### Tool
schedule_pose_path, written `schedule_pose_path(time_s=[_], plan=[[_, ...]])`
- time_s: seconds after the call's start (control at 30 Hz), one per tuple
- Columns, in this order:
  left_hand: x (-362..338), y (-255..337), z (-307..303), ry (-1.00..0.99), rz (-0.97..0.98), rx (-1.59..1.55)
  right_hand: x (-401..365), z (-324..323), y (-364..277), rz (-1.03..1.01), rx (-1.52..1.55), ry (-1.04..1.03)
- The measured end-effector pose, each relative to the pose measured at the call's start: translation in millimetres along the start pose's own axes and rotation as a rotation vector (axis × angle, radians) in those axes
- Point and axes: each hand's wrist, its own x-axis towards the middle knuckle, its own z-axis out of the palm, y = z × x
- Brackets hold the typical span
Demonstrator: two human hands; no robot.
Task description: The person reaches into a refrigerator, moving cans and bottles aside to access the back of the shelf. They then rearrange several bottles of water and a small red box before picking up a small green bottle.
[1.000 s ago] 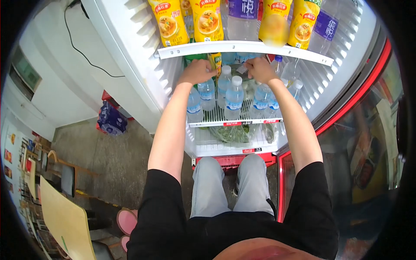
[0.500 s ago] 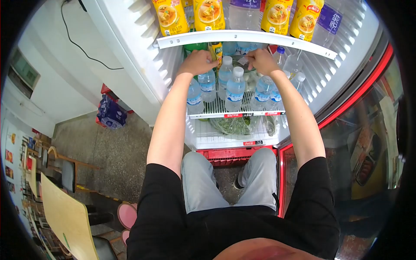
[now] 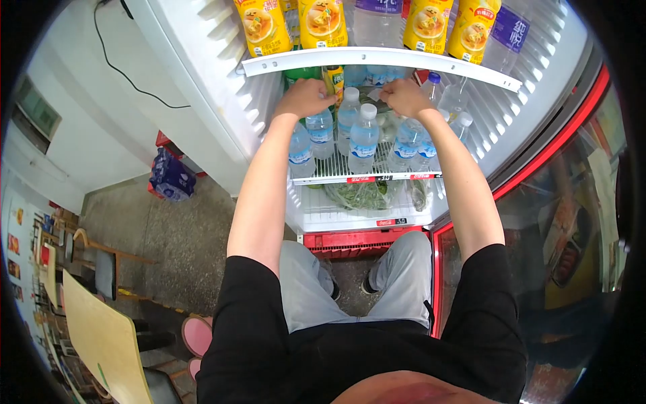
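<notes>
Both my hands reach into a fridge above its middle shelf (image 3: 323,179). My left hand (image 3: 306,98) is over the left bottles, beside a yellow drink (image 3: 336,79); its fingers are curled, and what they hold, if anything, is hidden. My right hand (image 3: 406,98) pinches at a small pale piece, too small to name, above a plastic bag (image 3: 387,124). Between and below my hands stand clear water bottles with blue labels, among them a front one (image 3: 363,141) and one behind it (image 3: 348,118). A blue-capped bottle (image 3: 433,84) is right of my right hand.
Yellow packs (image 3: 262,27) and large purple-label bottles (image 3: 509,34) stand on the upper shelf (image 3: 383,56). Bagged greens (image 3: 356,194) lie below. The open glass door (image 3: 538,236) is on the right. At the left are a wooden table (image 3: 101,330) and a wrapped purple pack (image 3: 173,175).
My hands stay almost in place, with slight finger movement. The view has shifted slightly, and my knees and feet have moved a little.
</notes>
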Motion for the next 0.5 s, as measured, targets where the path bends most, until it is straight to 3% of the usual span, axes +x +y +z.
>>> schedule_pose_path(time_s=[0.37,0.5], plan=[[3.5,-0.8,2.1,-0.001,-0.018,0.018,12.2,13.0,16.6,-0.161,-0.131,0.097],[4.2,-2.4,4.5,0.007,0.004,0.044,8.2,10.1,14.0,-0.093,-0.102,0.1]])
